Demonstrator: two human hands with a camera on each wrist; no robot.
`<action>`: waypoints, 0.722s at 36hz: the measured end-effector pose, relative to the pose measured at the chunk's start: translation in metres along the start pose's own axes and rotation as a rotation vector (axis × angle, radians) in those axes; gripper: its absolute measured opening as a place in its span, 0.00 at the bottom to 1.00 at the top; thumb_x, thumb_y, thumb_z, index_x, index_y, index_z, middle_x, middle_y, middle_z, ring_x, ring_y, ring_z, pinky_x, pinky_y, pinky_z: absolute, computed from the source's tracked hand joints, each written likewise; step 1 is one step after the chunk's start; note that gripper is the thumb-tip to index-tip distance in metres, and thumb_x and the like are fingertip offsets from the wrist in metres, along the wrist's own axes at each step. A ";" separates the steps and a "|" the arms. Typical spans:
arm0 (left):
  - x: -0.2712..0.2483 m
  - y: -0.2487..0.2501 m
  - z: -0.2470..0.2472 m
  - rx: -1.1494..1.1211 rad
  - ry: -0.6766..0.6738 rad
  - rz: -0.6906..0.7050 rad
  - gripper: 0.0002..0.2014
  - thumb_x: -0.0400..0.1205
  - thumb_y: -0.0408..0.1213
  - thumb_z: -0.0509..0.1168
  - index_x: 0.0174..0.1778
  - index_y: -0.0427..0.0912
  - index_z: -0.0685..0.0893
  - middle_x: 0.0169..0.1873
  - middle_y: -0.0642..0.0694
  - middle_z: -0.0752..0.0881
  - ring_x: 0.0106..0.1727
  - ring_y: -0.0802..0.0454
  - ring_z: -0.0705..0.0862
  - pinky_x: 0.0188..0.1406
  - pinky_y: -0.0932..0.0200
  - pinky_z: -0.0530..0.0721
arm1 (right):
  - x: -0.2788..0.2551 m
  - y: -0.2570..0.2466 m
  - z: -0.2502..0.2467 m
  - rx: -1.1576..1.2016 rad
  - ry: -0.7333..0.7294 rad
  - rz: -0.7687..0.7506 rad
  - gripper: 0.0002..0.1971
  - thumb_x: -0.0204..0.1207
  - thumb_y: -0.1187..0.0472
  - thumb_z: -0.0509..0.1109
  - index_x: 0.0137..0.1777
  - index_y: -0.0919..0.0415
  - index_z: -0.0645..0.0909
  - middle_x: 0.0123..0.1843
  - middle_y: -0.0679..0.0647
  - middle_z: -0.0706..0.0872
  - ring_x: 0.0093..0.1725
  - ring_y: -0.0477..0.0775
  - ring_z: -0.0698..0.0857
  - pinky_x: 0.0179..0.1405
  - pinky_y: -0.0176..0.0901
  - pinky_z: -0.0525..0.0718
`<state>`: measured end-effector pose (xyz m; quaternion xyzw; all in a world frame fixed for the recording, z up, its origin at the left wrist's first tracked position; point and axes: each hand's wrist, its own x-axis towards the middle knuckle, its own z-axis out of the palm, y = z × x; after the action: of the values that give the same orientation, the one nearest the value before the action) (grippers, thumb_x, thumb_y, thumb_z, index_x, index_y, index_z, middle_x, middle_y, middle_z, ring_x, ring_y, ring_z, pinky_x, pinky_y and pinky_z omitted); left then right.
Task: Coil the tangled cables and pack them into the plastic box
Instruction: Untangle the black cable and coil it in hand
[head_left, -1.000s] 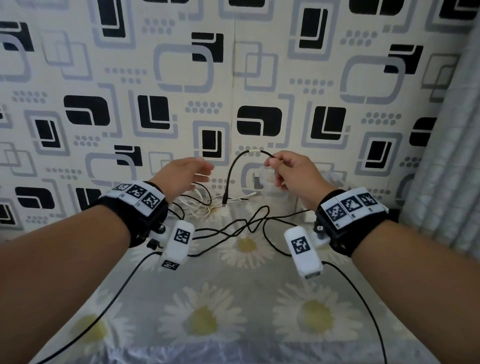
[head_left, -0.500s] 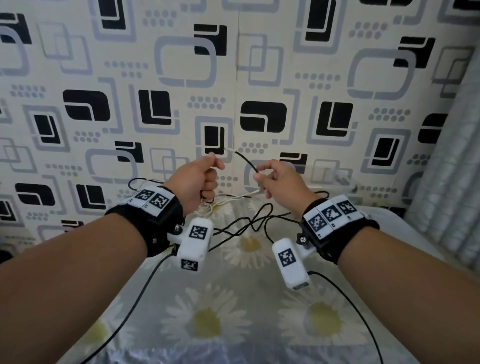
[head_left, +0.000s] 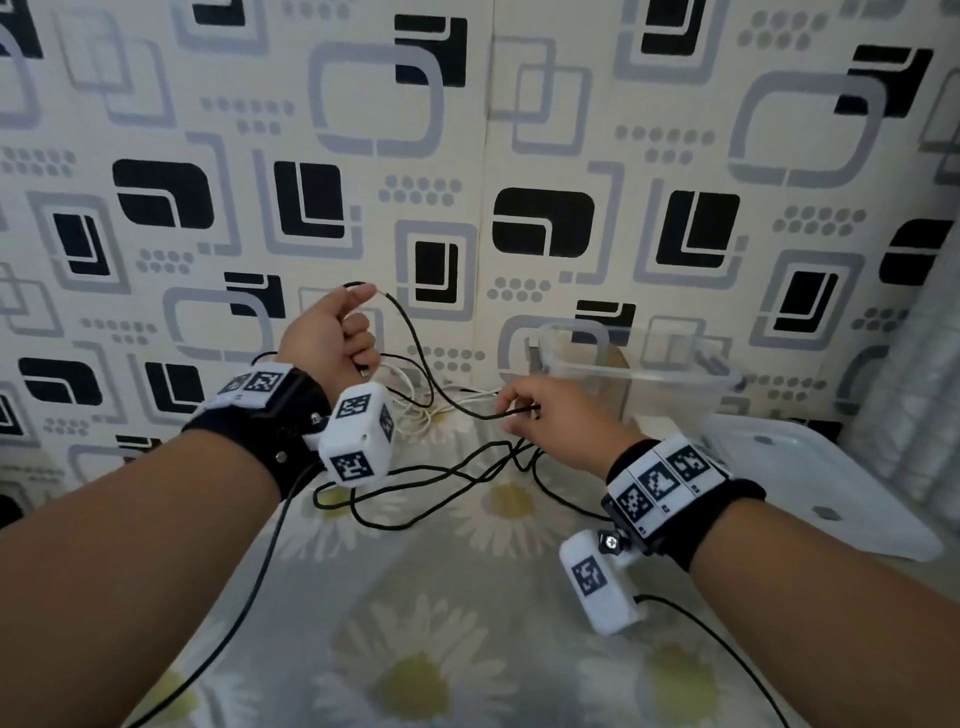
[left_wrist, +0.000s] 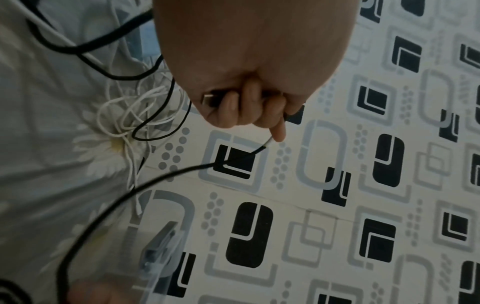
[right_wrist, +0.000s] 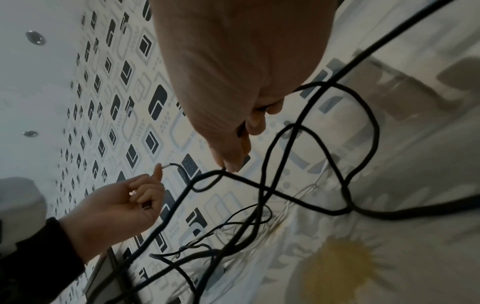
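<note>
Black cable (head_left: 415, 358) gripped in left hand (head_left: 327, 338), pinched by right hand (head_left: 550, 421) fingertips.

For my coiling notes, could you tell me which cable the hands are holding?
The black cable, stretched between left hand and right hand; the white cable lies untouched on the cloth.

No legible text anywhere — wristband tags (head_left: 660, 480) show coded squares only.
</note>
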<state>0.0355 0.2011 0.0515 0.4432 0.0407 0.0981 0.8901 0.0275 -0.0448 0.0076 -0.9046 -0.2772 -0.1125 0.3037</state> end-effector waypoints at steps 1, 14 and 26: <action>0.001 -0.002 0.001 0.003 -0.024 -0.015 0.12 0.87 0.41 0.54 0.47 0.45 0.82 0.19 0.54 0.65 0.17 0.58 0.57 0.17 0.65 0.57 | 0.002 -0.001 0.001 0.001 -0.005 -0.013 0.04 0.76 0.65 0.72 0.49 0.58 0.86 0.39 0.45 0.80 0.38 0.41 0.76 0.37 0.22 0.72; 0.010 -0.037 0.019 0.121 -0.375 -0.019 0.14 0.89 0.41 0.52 0.64 0.42 0.79 0.57 0.41 0.88 0.57 0.45 0.87 0.61 0.50 0.81 | 0.031 -0.017 -0.011 0.311 0.015 -0.135 0.07 0.74 0.65 0.76 0.45 0.51 0.87 0.47 0.56 0.84 0.47 0.48 0.83 0.55 0.37 0.81; 0.014 -0.056 0.048 0.377 -0.710 -0.169 0.14 0.90 0.40 0.51 0.66 0.42 0.76 0.37 0.44 0.84 0.37 0.51 0.85 0.39 0.55 0.86 | 0.061 -0.011 -0.034 0.496 0.304 -0.118 0.09 0.71 0.65 0.77 0.42 0.48 0.88 0.49 0.58 0.84 0.51 0.53 0.85 0.58 0.46 0.83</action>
<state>0.0643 0.1332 0.0358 0.5997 -0.2154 -0.1437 0.7571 0.0700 -0.0318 0.0630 -0.7578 -0.2996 -0.1932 0.5466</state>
